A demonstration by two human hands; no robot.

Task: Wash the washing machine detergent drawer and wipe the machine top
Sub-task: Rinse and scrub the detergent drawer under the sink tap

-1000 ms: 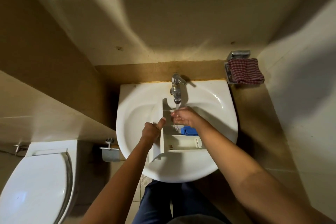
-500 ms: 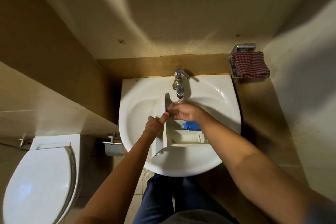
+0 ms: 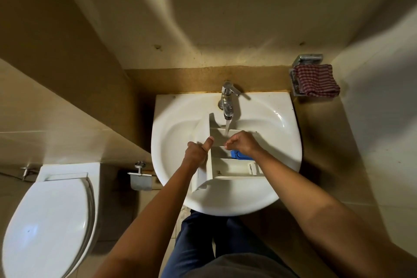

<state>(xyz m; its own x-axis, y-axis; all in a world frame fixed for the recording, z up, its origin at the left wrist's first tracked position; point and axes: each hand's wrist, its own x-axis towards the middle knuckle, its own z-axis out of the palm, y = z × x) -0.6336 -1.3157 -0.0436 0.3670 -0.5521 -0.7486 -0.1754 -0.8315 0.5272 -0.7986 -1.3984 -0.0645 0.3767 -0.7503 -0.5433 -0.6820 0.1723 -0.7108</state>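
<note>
The white detergent drawer (image 3: 228, 168) lies in the white sink (image 3: 176, 133) under the chrome tap (image 3: 228, 101), which runs a thin stream of water into its far compartment. A blue insert (image 3: 239, 155) shows in the middle compartment. My left hand (image 3: 197, 151) grips the drawer's front panel on the left, thumb up along its edge. My right hand (image 3: 242, 143) is inside the drawer just below the stream, fingers curled down on a divider wall; whether it holds anything is hidden.
A red checked cloth (image 3: 317, 81) sits in a metal wall holder right of the sink. A closed white toilet (image 3: 47, 216) stands at the lower left, with a paper holder (image 3: 141, 178) between it and the sink. Walls close in on both sides.
My right hand has slid a little to the right inside the drawer, away from my left thumb. The water stream now shows. The camera has tilted slightly.
</note>
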